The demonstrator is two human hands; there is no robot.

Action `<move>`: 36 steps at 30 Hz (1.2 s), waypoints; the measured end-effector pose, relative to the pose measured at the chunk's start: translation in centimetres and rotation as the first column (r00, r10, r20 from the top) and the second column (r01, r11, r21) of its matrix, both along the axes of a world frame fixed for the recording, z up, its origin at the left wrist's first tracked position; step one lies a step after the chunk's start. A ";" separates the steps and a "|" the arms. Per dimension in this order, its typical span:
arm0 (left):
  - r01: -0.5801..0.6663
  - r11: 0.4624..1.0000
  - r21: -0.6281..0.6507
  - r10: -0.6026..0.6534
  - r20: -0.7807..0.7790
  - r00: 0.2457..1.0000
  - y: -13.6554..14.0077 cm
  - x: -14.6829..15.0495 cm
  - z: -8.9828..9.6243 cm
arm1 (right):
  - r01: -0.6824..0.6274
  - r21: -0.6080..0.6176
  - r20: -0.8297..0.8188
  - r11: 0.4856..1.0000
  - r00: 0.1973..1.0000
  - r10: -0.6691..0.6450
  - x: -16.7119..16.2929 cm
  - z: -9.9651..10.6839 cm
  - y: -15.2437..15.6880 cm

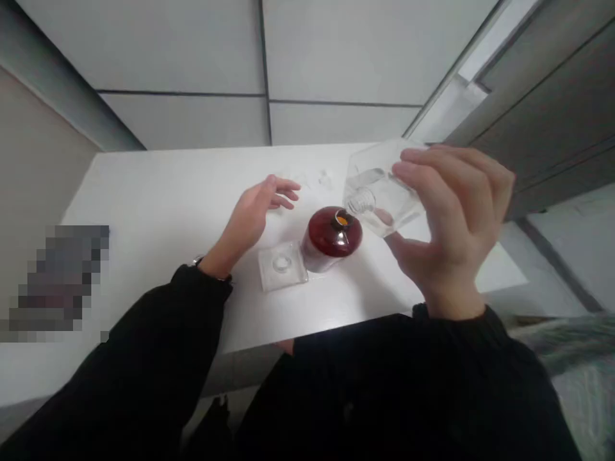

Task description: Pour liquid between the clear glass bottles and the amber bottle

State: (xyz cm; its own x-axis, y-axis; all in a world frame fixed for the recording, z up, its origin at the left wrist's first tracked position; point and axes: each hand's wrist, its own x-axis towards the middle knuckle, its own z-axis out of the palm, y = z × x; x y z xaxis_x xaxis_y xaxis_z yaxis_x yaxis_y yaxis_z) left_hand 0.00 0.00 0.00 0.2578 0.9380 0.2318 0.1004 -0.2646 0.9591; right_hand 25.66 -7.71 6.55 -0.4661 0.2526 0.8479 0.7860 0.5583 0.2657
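Right hand (454, 214) is wrapped round a clear, square-sided bottle (382, 192), tipped so its threaded neck points toward 8 o'clock, right beside the open mouth of the red-brown bottle (331, 240); whether they touch, I cannot tell. From that red-brown bottle, the left hand (259, 205) hovers at 10 o'clock, fingers loosely spread, while a clear square container (282, 266) sits at 8 o'clock on the white table (144, 198).

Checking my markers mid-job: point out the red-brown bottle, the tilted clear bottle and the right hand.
Red-brown bottle (328, 241): head view, on its shoulder.
Tilted clear bottle (382, 187): head view, on its side wall.
Right hand (454, 214): head view, on its middle.
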 end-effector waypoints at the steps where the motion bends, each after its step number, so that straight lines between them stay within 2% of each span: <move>1: 0.001 1.000 0.001 -0.001 0.000 1.000 0.0 0.0 0.0 | 0.004 0.001 -0.007 1.000 1.000 -0.004 -0.1 -0.1 0.0; 24: -0.002 1.000 0.002 0.002 -0.027 1.000 0.0 0.0 0.0 | 0.078 -0.063 -0.052 0.995 0.995 -0.082 -1.0 -0.1 -0.7; 30: -0.004 1.000 0.003 0.005 -0.023 1.000 0.0 0.1 0.0 | 0.028 -0.035 -0.055 0.999 0.998 -0.030 -0.7 -0.1 -0.5; 36: 0.008 1.000 0.009 -0.008 -0.007 1.000 0.0 0.0 -0.1 | 0.037 -0.036 -0.042 0.999 0.998 -0.038 -0.6 -0.2 -0.4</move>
